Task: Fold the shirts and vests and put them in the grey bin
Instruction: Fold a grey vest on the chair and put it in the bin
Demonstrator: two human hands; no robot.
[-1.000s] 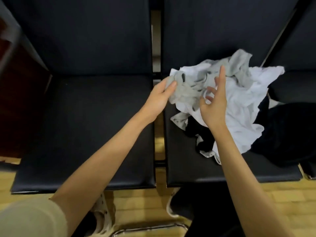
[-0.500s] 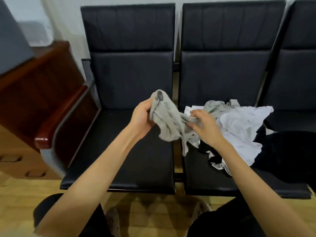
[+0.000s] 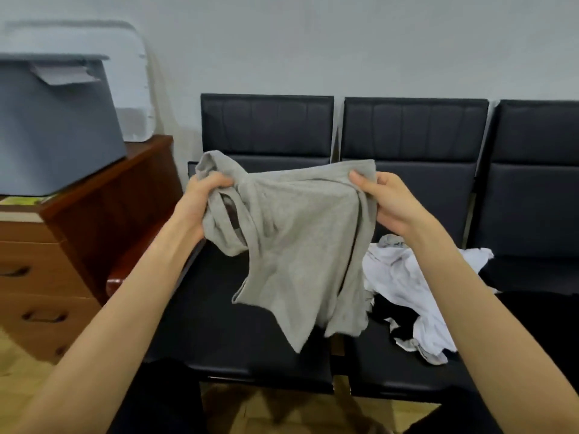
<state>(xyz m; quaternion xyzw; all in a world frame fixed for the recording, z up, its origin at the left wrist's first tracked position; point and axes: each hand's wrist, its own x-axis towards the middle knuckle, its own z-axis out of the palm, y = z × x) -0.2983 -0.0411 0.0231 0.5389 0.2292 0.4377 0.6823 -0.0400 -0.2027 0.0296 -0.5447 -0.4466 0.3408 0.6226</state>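
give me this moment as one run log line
step: spreading shirt | left hand: gripping grey shirt | right hand: gripping same shirt | shirt: held above seat, unfolded | pile: on next seat | grey bin: on cabinet

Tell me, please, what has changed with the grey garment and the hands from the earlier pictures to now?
The grey cotton garment was lifted out of the white and black clothes pile and spread in the air over the black padded seat. Left hand and right hand moved apart, each keeping a grip on an upper edge. The pile stayed on its seat, and the grey plastic bin is not touched.
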